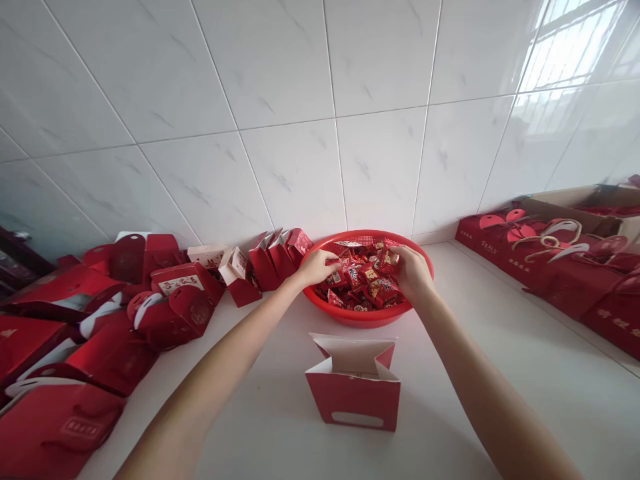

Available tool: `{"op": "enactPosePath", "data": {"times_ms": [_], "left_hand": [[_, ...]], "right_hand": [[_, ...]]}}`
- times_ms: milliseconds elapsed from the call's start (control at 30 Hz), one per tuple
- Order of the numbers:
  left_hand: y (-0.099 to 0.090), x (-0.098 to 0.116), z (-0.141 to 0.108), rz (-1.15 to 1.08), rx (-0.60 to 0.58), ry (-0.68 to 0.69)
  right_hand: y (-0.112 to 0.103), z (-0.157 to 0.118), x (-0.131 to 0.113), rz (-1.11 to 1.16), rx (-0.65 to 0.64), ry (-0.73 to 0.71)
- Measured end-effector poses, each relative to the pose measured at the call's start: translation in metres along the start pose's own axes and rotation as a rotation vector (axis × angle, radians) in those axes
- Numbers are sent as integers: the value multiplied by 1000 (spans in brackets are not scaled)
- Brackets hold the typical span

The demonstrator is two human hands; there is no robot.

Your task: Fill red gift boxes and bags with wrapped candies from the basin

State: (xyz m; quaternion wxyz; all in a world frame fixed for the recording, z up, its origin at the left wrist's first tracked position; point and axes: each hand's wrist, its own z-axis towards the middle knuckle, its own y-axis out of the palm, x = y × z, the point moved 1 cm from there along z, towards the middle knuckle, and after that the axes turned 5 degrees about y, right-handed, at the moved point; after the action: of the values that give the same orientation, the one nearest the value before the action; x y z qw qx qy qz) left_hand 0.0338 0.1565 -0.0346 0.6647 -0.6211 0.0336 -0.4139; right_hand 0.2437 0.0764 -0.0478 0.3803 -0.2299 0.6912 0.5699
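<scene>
A red plastic basket (367,321) holds many red wrapped packets (373,283). My left hand (320,268) reaches over the basket's left side, fingers bent together at the packets; what they pinch, if anything, is too small to tell. At the right side of the basket my right hand (411,270) has its fingers closed on a red packet (389,259). Nearer to me, between my forearms, an open red paper box (354,400) stands upright with its white inside showing.
Many red gift boxes (175,317) crowd the left side of the white counter (270,413). Smaller red boxes (265,263) stand along the tiled wall, left of the basket. At the right is a row of red boxes with rope handles (560,267).
</scene>
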Motion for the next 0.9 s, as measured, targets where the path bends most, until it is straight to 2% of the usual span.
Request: {"op": "enactPosePath", "data": {"times_ms": [100, 233, 433, 600, 900], "left_hand": [[-2, -10, 1, -89, 86, -35], [-4, -15, -2, -96, 126, -80], [0, -7, -8, -49, 10, -54], [2, 1, -9, 176, -49, 24], [4, -2, -10, 303, 22, -95]], "right_hand": [[1, -1, -1, -13, 6, 5], [1, -1, -2, -24, 24, 14], [0, 0, -1, -20, 23, 22], [1, -2, -2, -31, 27, 26], [0, -1, -2, -45, 27, 31]]}}
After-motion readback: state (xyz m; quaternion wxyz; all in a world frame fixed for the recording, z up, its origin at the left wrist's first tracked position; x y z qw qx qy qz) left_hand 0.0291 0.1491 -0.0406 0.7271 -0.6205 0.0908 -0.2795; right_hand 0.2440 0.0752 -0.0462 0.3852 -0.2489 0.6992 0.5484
